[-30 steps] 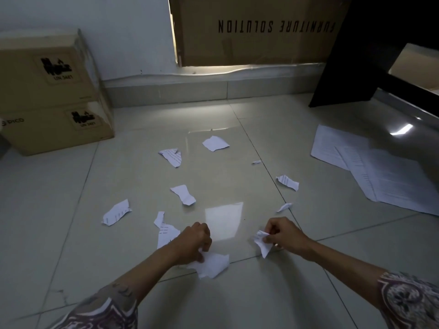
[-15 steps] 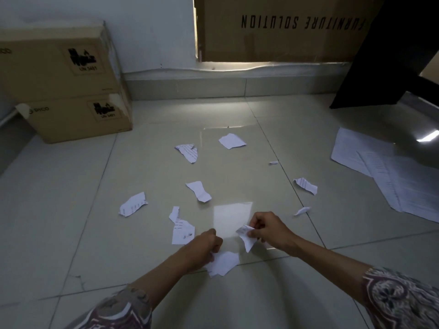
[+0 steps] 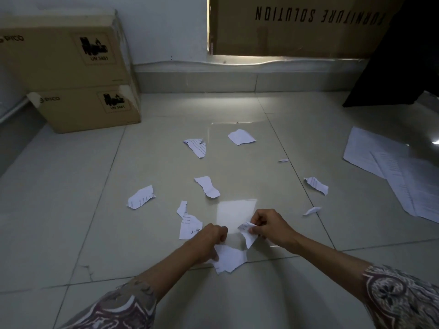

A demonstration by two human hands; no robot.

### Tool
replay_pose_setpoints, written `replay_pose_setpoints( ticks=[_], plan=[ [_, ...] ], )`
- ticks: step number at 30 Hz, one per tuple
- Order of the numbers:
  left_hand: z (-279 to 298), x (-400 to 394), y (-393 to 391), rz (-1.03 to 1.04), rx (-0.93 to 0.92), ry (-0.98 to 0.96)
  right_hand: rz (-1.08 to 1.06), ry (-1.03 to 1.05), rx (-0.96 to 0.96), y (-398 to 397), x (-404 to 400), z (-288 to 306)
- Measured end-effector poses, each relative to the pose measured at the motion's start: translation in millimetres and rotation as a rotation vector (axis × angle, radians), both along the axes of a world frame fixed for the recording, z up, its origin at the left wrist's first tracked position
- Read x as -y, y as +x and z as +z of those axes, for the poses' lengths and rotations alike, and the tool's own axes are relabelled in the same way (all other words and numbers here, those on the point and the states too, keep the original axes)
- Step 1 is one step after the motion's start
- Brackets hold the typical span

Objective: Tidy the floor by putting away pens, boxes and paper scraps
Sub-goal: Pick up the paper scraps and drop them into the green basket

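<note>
The left hand [image 3: 210,238] covers the near edge of one scrap [image 3: 230,258] and a corner of another [image 3: 190,227], and its fingertips are curled out of sight, so the grip cannot be told. The right hand [image 3: 270,227] hides part of the strip [image 3: 247,232] it pinches; print on the scraps and on the sheets [image 3: 389,167] is too small to read, and the sheets run off the right edge. The boxes [image 3: 71,74] are cut by the left edge, the big carton [image 3: 297,32] by the top, and a dark shape [image 3: 403,55] at right cannot be identified.
</note>
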State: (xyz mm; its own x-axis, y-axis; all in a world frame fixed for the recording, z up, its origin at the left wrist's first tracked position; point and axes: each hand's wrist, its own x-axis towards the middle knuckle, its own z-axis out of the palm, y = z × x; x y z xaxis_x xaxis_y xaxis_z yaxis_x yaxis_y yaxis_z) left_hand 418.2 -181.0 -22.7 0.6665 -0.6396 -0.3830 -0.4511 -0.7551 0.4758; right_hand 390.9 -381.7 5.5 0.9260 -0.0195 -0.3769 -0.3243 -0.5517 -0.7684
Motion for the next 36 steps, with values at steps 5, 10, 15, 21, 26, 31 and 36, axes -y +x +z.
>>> replay_pose_setpoints(
  ticks=[5, 10, 15, 21, 26, 31, 36],
  plan=[
    [2, -3, -10, 0.056, -0.097, -0.047, -0.023, 0.094, 0.010, 11, -13, 6],
    [18, -34, -4, 0.123, -0.224, -0.173, -0.069, 0.208, 0.010, 25, -35, 17],
    [41, -101, 21, 0.242, -0.245, -0.200, -0.025, 0.223, -0.063, 37, -65, 11],
    [59, -170, 26, 0.495, -0.204, -0.229, 0.149, 0.111, -0.025, 49, -118, -14],
    [69, -203, 17, 0.613, -0.182, -0.231, 0.300, -0.217, 0.166, 54, -149, -37],
    [71, -216, 8, 0.692, -0.178, -0.232, 0.321, -0.183, 0.171, 58, -155, -47],
    [75, -203, 5, 0.704, -0.187, -0.223, 0.292, -0.214, 0.137, 53, -153, -53]
  ],
)
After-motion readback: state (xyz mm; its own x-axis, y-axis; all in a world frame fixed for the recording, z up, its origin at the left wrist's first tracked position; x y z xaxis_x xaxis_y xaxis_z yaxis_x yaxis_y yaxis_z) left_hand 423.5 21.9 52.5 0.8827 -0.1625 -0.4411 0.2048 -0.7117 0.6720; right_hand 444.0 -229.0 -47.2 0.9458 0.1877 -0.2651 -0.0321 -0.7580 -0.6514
